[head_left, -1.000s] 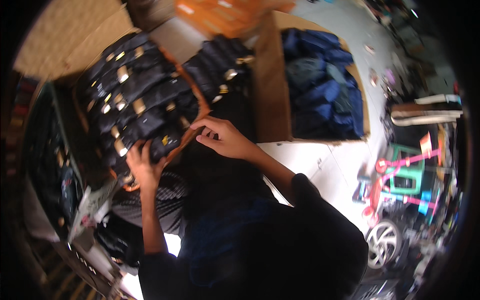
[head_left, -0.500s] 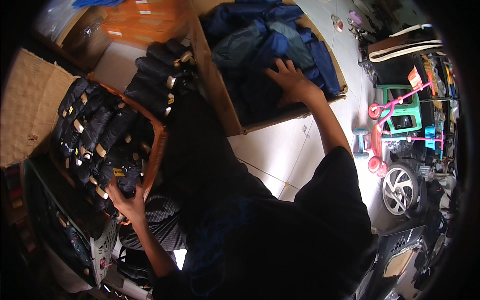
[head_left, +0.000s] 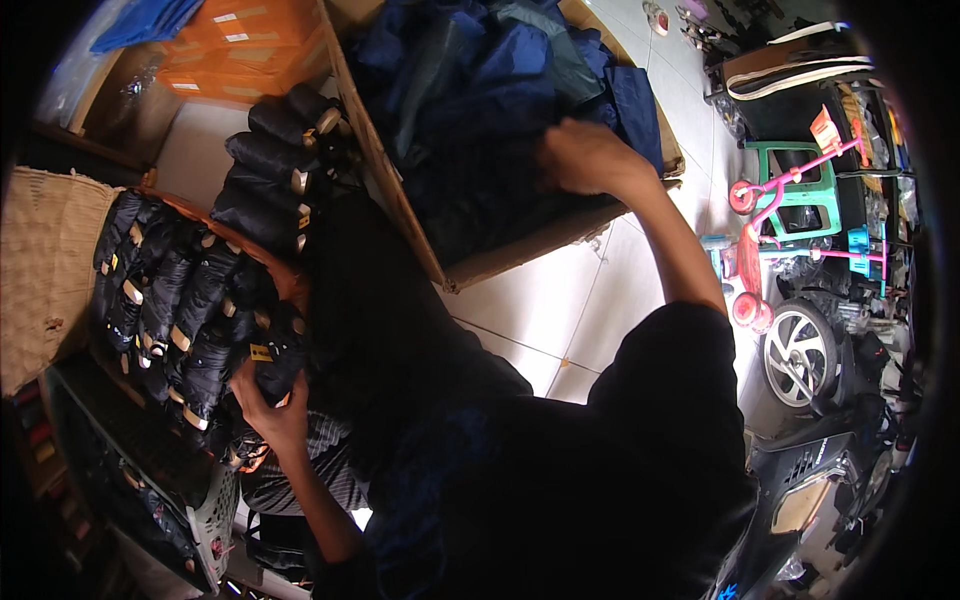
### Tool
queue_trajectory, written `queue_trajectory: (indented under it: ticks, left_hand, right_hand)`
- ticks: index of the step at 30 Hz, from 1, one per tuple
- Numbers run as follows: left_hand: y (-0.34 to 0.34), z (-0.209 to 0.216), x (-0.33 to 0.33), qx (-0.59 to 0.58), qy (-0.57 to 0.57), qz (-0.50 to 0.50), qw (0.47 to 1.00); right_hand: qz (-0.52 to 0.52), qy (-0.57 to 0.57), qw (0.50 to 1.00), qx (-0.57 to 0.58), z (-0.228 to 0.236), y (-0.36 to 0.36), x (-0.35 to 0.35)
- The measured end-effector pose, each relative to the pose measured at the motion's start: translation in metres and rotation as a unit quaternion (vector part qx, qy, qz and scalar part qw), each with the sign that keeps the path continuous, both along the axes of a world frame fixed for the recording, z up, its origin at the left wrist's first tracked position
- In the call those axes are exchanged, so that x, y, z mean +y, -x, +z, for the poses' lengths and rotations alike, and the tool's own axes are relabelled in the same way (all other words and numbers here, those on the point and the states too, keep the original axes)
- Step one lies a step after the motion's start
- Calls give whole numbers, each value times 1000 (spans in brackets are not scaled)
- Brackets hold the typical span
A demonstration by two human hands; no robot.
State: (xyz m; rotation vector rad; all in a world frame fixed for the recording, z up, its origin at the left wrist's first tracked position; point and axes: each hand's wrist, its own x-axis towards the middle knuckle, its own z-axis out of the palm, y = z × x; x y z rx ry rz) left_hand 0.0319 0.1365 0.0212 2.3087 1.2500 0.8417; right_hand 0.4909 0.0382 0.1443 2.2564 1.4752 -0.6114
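While blur hides whether the right hand [head_left: 592, 160] grips anything, steady the black bundle [head_left: 279, 373] with the left hand [head_left: 278, 418] spread wide

A person wears a loose black top [head_left: 580, 480], its front marked by a faint blue print [head_left: 420, 490] whose design is too dim to make out. The right sleeve [head_left: 665, 350] is wide and plain black, ending near the elbow in a straight hem; the left sleeve [head_left: 350, 580], also dark, shows only in part at the lower edge. Dark legwear [head_left: 395, 320] merges with the top in shadow, the line between them lost. Both forearms are bare, as are the slim left hand [head_left: 272, 415] and the right hand [head_left: 598, 162], blurred at the fingers.
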Motion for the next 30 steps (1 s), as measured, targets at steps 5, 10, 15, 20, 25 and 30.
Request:
queue_trajectory:
  ticks: [5,10,15,20,25,30]
  left_hand:
    - [0,-11,-2,-2,30,-21,999]
    - [-5,-7,-4,-5,34,-31,999]
    - [-6,-7,-3,-13,35,-33,999]
    - [2,-10,-5,-29,48,-28,998]
    - [11,-20,-10,-77,121,11,990]
    - [19,-21,-12,-56,113,-17,992]
  right_hand:
    - [-18,140,987,73,-17,-6,-17]
    - [80,-27,996,33,-64,-31,-37]
    - [113,11,991,-72,-76,-29,-37]
    - [-3,5,999,48,-33,-27,-22]
    - [5,-146,986,82,-12,-31,-31]
    - [44,-319,944,69,-14,-37,-36]
